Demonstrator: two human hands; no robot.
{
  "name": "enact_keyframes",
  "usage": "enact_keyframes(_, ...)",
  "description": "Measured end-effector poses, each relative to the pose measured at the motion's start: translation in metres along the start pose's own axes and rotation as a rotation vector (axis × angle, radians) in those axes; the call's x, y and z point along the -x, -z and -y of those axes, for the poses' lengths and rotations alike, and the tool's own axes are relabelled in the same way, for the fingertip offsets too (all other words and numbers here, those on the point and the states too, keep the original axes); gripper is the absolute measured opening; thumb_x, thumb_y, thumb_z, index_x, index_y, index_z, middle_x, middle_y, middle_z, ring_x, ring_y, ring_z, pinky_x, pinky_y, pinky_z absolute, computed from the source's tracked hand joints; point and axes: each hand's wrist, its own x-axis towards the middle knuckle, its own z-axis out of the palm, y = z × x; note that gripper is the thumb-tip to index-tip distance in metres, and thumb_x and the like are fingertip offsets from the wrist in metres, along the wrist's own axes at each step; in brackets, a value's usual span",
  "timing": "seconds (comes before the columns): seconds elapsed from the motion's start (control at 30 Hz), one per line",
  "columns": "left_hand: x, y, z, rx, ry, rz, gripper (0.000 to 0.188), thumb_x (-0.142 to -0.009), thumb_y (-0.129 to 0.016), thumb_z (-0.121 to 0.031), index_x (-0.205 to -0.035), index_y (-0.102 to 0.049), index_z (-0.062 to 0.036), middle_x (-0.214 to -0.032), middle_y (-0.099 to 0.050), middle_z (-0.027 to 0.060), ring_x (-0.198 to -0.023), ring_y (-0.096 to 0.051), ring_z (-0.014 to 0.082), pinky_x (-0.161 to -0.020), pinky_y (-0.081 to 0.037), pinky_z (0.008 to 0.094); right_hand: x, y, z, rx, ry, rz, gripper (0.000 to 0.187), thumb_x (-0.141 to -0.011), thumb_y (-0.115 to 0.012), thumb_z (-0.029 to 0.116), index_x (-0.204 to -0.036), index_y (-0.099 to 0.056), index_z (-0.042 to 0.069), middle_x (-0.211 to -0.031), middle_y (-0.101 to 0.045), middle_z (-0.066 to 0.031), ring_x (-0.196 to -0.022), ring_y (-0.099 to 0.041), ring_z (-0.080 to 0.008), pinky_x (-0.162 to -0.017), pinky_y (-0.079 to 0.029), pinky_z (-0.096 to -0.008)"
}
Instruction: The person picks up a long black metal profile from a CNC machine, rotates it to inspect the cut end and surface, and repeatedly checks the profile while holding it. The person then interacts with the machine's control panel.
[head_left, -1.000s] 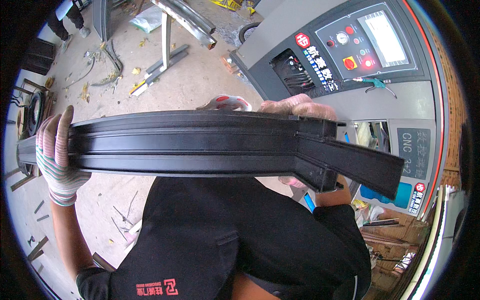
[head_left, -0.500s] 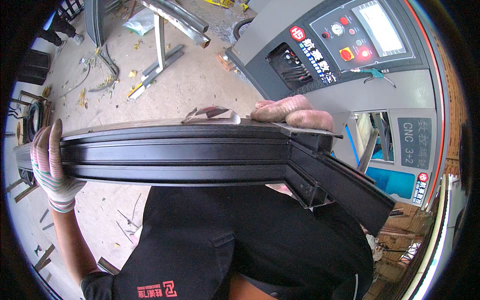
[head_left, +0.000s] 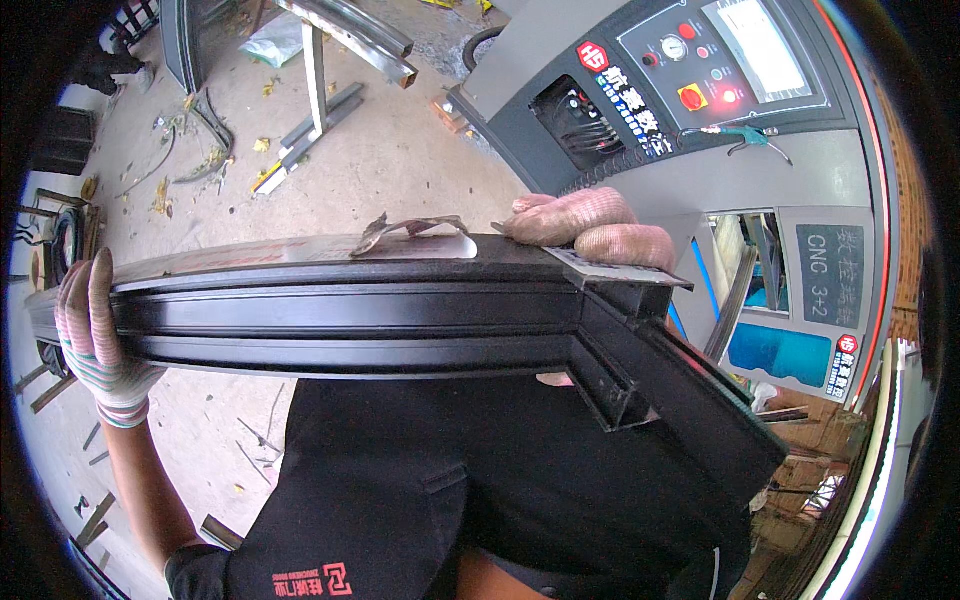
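Two gloved hands, left hand (head_left: 92, 335) and right hand (head_left: 590, 222), grip one black L-shaped frame (head_left: 400, 320) above the littered floor (head_left: 400, 170).

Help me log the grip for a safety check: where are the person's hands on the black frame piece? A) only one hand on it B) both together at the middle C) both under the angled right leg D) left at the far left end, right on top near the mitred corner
D: the gloved left hand wraps the left end of the black frame piece, and the gloved right hand rests on top by the corner joint.
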Motion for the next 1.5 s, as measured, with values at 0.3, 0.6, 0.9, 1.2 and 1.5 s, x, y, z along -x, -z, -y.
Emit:
enact_keyframes(0.3,0.008,-0.001,0.004,-0.013,-0.014,-0.014,0.089,-0.072,-0.084,-0.043,-0.142,-0.055,0.0031,-0.130,-0.063,0.0187,-0.119,-0.061,0.0377,-0.106,-0.048,0.0515,-0.006,0.002,0.007,0.012,-0.025,0.105,0.086,-0.065,-0.100,0.026,-0.133,-0.052,0.003,-0.121,-0.064,-0.0246,-0.115,-0.063,-0.0368,-0.100,-0.051,-0.0592)
enact_keyframes(0.6,0.009,-0.004,0.005,0.011,-0.024,-0.016,0.089,-0.073,-0.083,-0.043,-0.143,-0.054,0.0036,-0.131,-0.064,0.0188,-0.119,-0.061,0.0379,-0.105,-0.048,0.0510,-0.008,-0.003,0.005,-0.016,-0.040,0.073,0.082,-0.067,-0.098,0.022,-0.132,-0.053,0.002,-0.117,-0.066,-0.0253,-0.107,-0.065,-0.0370,-0.094,-0.053,-0.0559)
enact_keyframes(0.9,0.006,-0.007,0.007,0.017,-0.025,0.023,0.085,-0.073,-0.083,-0.036,-0.143,-0.054,0.0029,-0.135,-0.063,0.0181,-0.119,-0.062,0.0377,-0.104,-0.048,0.0481,-0.007,-0.010,0.008,0.025,-0.130,0.001,0.076,-0.069,-0.096,0.016,-0.131,-0.054,0.002,-0.118,-0.065,-0.0265,-0.101,-0.067,-0.0321,-0.093,-0.055,-0.0480)
enact_keyframes(1.2,-0.015,-0.009,-0.005,0.197,0.091,0.184,0.086,-0.062,-0.074,-0.010,-0.145,-0.055,-0.0019,-0.124,-0.064,0.0184,-0.114,-0.061,0.0388,-0.102,-0.048,0.0461,0.021,0.028,-0.022,-0.155,-0.435,-0.001,0.079,-0.077,-0.085,0.017,-0.142,-0.044,0.000,-0.141,-0.054,-0.0161,-0.132,-0.054,-0.0264,-0.116,-0.040,-0.0413)
enact_keyframes(1.5,-0.036,-0.018,-0.027,0.436,0.137,0.246,0.084,-0.066,-0.076,-0.013,-0.146,-0.055,-0.0026,-0.103,-0.059,0.0186,-0.092,-0.061,0.0345,-0.085,-0.051,0.0421,0.004,0.035,-0.015,0.492,-0.347,-0.075,0.098,-0.078,-0.090,0.018,-0.155,-0.034,-0.003,-0.145,-0.058,-0.0180,-0.133,-0.058,-0.0233,-0.114,-0.044,-0.0391)
